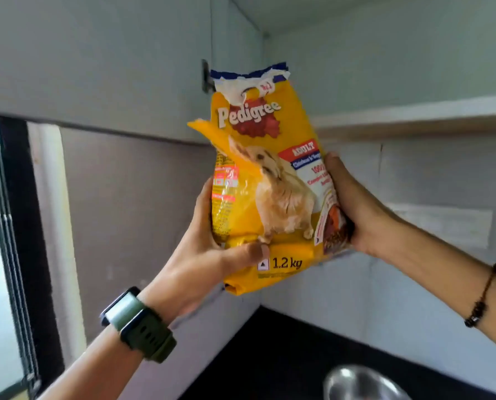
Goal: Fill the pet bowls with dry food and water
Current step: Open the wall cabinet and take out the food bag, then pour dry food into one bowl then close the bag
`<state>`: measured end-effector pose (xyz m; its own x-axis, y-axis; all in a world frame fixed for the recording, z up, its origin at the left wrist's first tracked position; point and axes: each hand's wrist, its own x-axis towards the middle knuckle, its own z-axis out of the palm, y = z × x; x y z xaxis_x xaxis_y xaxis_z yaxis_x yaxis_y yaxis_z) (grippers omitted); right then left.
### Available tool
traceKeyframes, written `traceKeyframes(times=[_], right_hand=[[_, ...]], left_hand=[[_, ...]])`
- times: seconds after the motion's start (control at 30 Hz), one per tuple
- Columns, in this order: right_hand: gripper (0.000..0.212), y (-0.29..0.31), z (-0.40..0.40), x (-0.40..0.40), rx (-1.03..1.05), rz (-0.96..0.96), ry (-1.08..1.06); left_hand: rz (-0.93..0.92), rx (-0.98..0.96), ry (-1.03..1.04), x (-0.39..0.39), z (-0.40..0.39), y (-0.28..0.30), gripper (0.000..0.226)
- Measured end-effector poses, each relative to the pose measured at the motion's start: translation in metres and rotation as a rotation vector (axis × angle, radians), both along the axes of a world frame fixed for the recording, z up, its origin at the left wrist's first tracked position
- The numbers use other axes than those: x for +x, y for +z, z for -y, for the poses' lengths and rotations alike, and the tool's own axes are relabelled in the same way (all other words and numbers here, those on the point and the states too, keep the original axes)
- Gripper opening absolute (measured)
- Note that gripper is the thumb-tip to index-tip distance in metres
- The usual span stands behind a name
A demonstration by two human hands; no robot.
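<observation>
You hold the dog food bag upright, well above the steel bowl, left hand and right hand wrapped round its sides; its torn top seems open, so tilting could spill kibble onto the surface

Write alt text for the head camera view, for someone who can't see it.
Two hands hold a yellow dog food bag upright in the air, the left hand gripping its lower left side and the right hand its right edge. The bag's top is torn open. Below, a steel bowl sits on a black counter in a wall corner.
</observation>
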<state>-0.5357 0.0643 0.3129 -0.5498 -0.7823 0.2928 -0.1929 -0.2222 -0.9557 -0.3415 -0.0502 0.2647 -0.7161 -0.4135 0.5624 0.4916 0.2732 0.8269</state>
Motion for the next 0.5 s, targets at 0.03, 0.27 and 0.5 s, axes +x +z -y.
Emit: traceKeyframes(times=[0.03, 0.27, 0.5], right_hand=[[0.063, -0.027, -0.007, 0.002, 0.021, 0.027, -0.034], [0.077, -0.205, -0.078, 0.022, 0.028, 0.176, -0.38], [0.082, -0.325, -0.162, 0.049, 0.043, 0.249, -0.73]], left_hand=[[0.038, 0.017, -0.028, -0.002, -0.002, -0.023, 0.109], [0.397, 0.019, -0.182, -0.023, -0.034, -0.169, 0.108], [0.646, -0.117, -0.39, -0.051, -0.08, -0.269, 0.098]])
